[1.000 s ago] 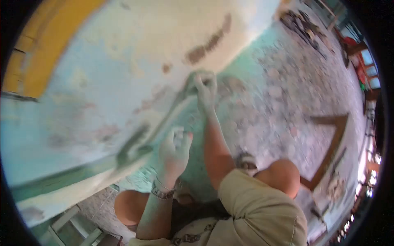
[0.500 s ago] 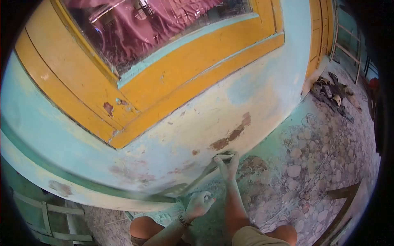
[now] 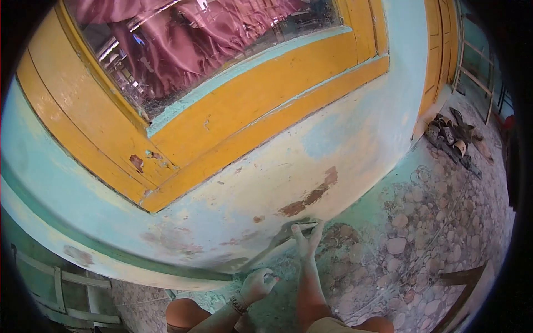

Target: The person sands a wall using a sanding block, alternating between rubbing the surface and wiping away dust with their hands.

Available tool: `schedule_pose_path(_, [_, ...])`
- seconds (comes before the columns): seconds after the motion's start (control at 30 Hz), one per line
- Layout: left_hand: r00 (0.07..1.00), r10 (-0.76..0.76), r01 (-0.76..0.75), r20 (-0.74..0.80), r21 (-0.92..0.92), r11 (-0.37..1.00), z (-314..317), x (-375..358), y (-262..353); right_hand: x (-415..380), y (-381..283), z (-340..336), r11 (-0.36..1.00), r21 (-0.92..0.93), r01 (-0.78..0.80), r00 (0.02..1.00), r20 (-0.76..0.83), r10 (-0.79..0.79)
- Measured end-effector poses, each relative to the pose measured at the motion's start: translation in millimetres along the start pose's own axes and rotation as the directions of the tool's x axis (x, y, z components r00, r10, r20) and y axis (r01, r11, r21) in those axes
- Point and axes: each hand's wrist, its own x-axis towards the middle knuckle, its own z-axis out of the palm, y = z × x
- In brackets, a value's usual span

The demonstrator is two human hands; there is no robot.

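Note:
My right hand [image 3: 307, 241] grips a flat piece with a pale edge [image 3: 304, 226] between thumb and fingers, close against the bottom of the wall [image 3: 233, 205]. Its exact kind I cannot tell. Just above it is a brown patch of bare wall [image 3: 309, 194] where the paint is gone. My left hand [image 3: 258, 285], with a bracelet at the wrist, is held lower and to the left, over the dusty floor. Its fingers are curled in toward the thumb, and the inside of the grip is hidden. Pale dust coats both hands.
Above is a yellow window frame [image 3: 266, 111] with a pink curtain [image 3: 194, 44] behind glass. A green-edged ledge [image 3: 139, 266] runs along the left. Shoes [image 3: 455, 136] lie piled by a yellow door [image 3: 436, 50], near a ladder [image 3: 477, 69]. Stones [image 3: 397, 244] cover the floor.
The view has shifted a little, so wall and window sit slightly lower and left. My right hand stays low at the wall with the flat piece; my left hand appears a little lower and left.

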Motion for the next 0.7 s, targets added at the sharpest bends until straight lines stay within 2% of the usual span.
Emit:
schedule_pose_path(0.03, [0.999,0.043,-0.043,-0.027,0.007,0.999,1.5,1.1,-3.1,3.1,4.3,-2.1,0.999,0.037,-0.007,1.000,-0.026,0.008])
schedule_pose_path(0.1, [0.989,0.125,-0.123,-0.077,0.023,0.992,5.6,1.9,-9.5,7.6,1.1,-5.8,0.999,-0.024,0.033,0.996,-0.088,-0.035])
schedule_pose_path(0.17, [0.981,0.160,-0.152,-0.107,0.078,0.985,15.2,-0.1,-21.7,17.4,-19.1,-10.3,0.967,-0.226,0.120,0.978,-0.143,-0.155])
schedule_pose_path(0.2, [0.977,0.177,-0.165,-0.122,0.102,0.981,19.8,-0.6,-27.2,21.7,-21.3,-11.3,0.973,-0.209,0.092,0.975,-0.181,-0.131])
schedule_pose_path(0.37, [0.997,0.068,-0.067,-0.044,0.024,0.997,6.1,0.9,12.3,37.2,-28.6,-10.1,0.991,-0.083,-0.100,0.941,-0.330,0.068])
schedule_pose_path(0.47, [1.000,0.023,-0.024,0.016,0.035,0.999,5.5,5.4,21.9,46.1,-8.3,-9.3,0.977,-0.190,-0.098,0.940,-0.341,0.028])
schedule_pose_path(0.57, [0.998,-0.029,0.028,0.049,0.027,0.999,11.6,2.3,13.1,48.4,6.1,-5.8,0.988,0.026,-0.154,0.934,-0.322,0.154])
schedule_pose_path(0.63, [0.993,-0.071,0.071,0.100,0.001,0.997,18.6,-0.1,-4.6,51.9,19.6,-11.9,0.957,0.199,-0.210,0.956,-0.161,0.244])
schedule_pose_path(0.7, [0.974,-0.117,0.121,0.195,-0.009,0.993,19.9,1.1,-17.1,50.8,23.6,-17.3,0.937,0.243,-0.250,0.956,-0.090,0.279])
